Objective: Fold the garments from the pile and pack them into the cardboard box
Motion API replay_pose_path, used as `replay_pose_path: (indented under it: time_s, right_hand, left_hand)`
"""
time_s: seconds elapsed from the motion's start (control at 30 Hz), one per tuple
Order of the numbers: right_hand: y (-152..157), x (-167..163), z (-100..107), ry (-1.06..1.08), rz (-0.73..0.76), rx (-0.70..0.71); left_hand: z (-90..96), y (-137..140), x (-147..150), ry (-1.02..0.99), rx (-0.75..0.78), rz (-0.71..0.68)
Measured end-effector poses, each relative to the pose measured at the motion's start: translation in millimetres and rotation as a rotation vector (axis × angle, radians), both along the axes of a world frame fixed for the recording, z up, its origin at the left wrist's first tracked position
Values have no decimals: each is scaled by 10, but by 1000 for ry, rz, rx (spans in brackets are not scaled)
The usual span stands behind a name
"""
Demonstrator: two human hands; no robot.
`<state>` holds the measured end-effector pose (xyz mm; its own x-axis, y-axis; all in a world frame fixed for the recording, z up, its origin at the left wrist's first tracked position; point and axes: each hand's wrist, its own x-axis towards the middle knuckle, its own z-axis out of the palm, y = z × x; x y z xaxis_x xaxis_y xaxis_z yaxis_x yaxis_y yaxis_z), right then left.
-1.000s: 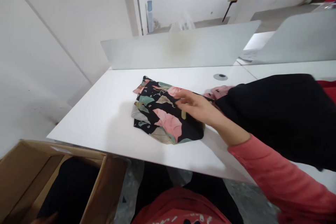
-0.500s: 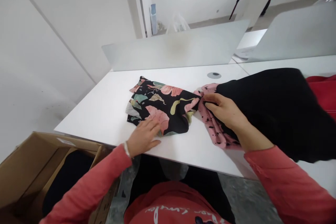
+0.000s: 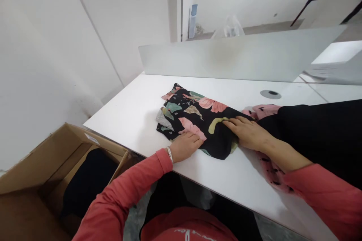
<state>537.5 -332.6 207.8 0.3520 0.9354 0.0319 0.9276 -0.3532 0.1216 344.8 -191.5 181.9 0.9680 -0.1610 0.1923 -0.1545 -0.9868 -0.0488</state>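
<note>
A black floral garment (image 3: 195, 111) with pink flowers and green leaves lies folded on the white table (image 3: 121, 120). My left hand (image 3: 186, 146), a silver bracelet at its wrist, rests on the near edge of the garment, fingers laid over a pink flower. On the garment's right end lies my right hand (image 3: 249, 133), fingers stretched over the cloth and palm down. Beneath and behind my right forearm is a pink garment with black spots (image 3: 273, 169), partly covered by a large black cloth (image 3: 316, 128).
At the lower left stands an open cardboard box (image 3: 36, 158) with dark cloth (image 3: 87, 184) inside. A frosted divider (image 3: 192, 60) runs along the table's back edge. Near it is a round cable grommet (image 3: 270, 94) in the tabletop. A white wall borders the left side.
My right hand has left the pink spotted garment and moved left onto the floral garment's right end. The left hand stays on its near edge. The view has swung left.
</note>
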Motion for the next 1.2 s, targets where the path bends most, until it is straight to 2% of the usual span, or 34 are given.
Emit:
replay_pose_path:
  time_s: [0.07,0.13,0.3,0.4,0.47,0.53,0.6,0.67,0.73,0.8,0.93,1.03,1.2]
  right_hand:
    - [10,-9,-19,-34,18,-108]
    - [-4,-109,-33,-50,46,-124]
    - [-82,-584,-100,-21,293,-8]
    - [-155,-744,-137,16,442,99]
    - [-201,-744,-128,70,480,186]
    - [-220,-684,-89,143,411,273]
    - [-185,-600,-36,207,231,327]
    - [-82,-516,7,250,0,315]
    - [85,-446,25,284,-186,245]
    - [281,-396,20,310,-299,163]
    - [598,-364,-21,325,-388,73]
    - [710,-360,-44,341,-436,47]
    - [771,-297,-71,477,-510,-15]
  left_hand:
    - [14,110,-70,20,-16,-2]
    - [29,277,-205,4,-76,21]
    - [50,685,-684,-94,-283,175]
    - [57,751,-897,-170,-395,228]
    - [60,737,-988,-218,-457,242]
    - [53,722,-1054,-278,-533,328]
    - [39,735,-1099,-376,-670,514]
    - [29,778,-1115,-490,-839,719]
    - [41,824,-1095,-556,-918,885]
    - [80,836,-1047,-517,-831,1032]
    - [183,697,-921,-237,-439,1265]
    - [214,535,-818,-81,-413,1293]
    - [165,409,-685,-110,-574,1108]
